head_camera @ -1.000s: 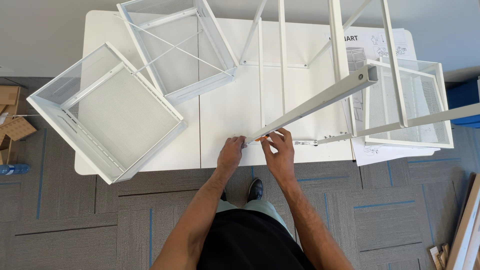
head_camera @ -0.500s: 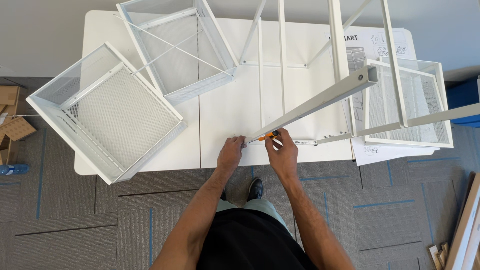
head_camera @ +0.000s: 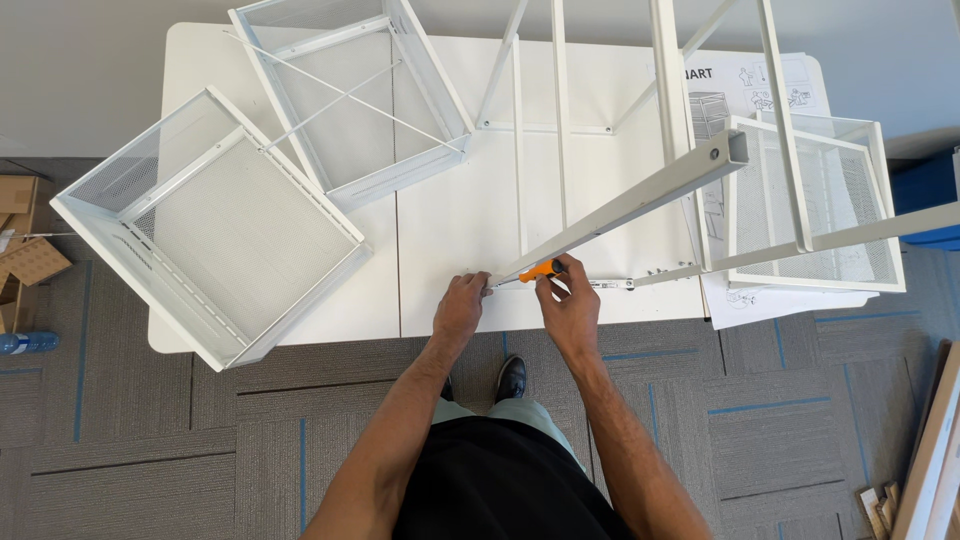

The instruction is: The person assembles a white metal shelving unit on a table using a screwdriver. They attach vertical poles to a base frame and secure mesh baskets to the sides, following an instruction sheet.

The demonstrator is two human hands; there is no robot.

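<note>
Pinching the orange-handled screwdriver (head_camera: 541,270) in our right hand (head_camera: 568,305), we keep its tip pointed left at the foot of the white metal frame (head_camera: 640,200) near the table's (head_camera: 440,230) front edge. Our left hand (head_camera: 461,306) closes its fingers on that frame foot. Two white mesh baskets (head_camera: 215,225) lie left; an instruction sheet (head_camera: 760,90) lies right.

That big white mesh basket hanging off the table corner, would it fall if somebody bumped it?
Probably, yes. The mesh basket sticks out past the table edge on its left and front, so a nudge might tip it off. It looks light for its size, being see-through mesh on a thin frame. It likely keeps its shape when lifted, since bars brace its sides.
</note>
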